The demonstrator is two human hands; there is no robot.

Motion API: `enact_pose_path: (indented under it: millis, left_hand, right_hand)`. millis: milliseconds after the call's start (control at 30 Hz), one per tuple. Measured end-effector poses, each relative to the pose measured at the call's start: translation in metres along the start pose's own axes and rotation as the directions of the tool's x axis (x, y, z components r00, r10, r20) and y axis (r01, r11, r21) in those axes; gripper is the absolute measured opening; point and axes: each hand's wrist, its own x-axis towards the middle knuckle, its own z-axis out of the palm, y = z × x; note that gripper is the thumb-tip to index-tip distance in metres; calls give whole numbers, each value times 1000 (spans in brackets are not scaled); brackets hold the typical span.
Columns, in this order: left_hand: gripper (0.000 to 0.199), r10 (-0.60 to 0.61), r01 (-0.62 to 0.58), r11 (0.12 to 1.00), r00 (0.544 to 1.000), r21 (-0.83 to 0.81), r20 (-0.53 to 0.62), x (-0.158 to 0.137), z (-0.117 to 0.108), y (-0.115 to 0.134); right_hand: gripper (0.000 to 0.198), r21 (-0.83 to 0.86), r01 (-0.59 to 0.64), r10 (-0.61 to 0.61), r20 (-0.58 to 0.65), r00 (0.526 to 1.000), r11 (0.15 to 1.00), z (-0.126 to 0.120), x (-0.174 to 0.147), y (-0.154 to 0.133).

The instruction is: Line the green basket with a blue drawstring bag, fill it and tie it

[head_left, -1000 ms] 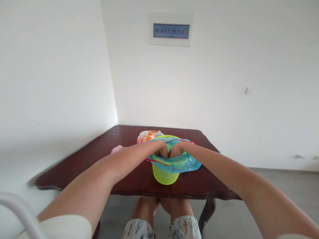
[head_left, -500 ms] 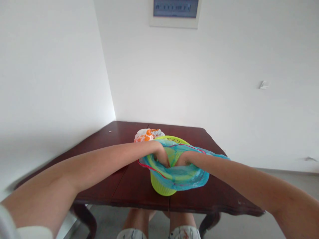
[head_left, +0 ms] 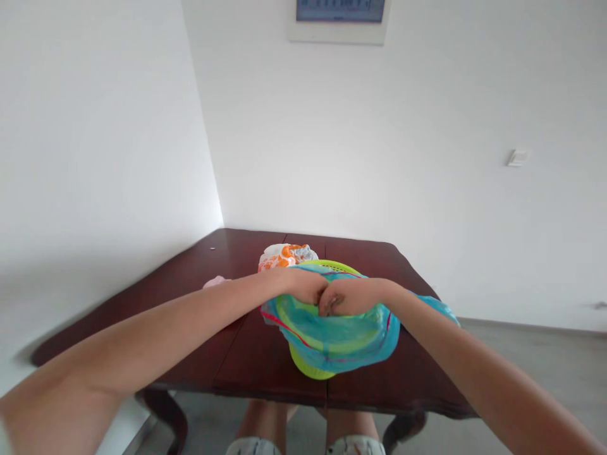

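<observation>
A light green plastic basket [head_left: 310, 368] stands on the table, lined with a thin blue plastic bag [head_left: 339, 354]. The bag's mouth, edged with a red drawstring, is folded out over the rim, and part of it trails off to the right. Over the basket's opening, my left hand [head_left: 307, 285] and my right hand [head_left: 348, 297] meet with knuckles close together. Both have curled fingers. Whatever is between them, if anything, is hidden.
Dark red wooden table [head_left: 190, 354] with curved legs, against white walls. A crumpled white and orange plastic bag [head_left: 287, 254] lies behind the basket. Something pale pink [head_left: 215, 280] shows behind my left forearm. A small white object [head_left: 212, 248] lies at the far left.
Both hands have risen from inside the lined basket to its opening and come together. The pink thing has come into sight past my left forearm. The view has shifted slightly.
</observation>
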Motion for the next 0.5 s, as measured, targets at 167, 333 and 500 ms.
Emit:
enact_pose_path:
  millis: [167,333,500]
  left_hand:
    - [43,105,-103,995,975,21,-198,-35,-26,-16]
    - [38,-62,10,988,937,-153,-343,-36,-7,-37]
    - [33,-199,31,928,884,-372,-424,-20,7,-51]
  right_hand:
    - [29,-115,-112,37,-518,855,987,9,-58,18]
    - [34,-30,-135,67,-745,664,990,40,-57,56]
    - [24,247,-49,241,-858,453,968,51,-36,73]
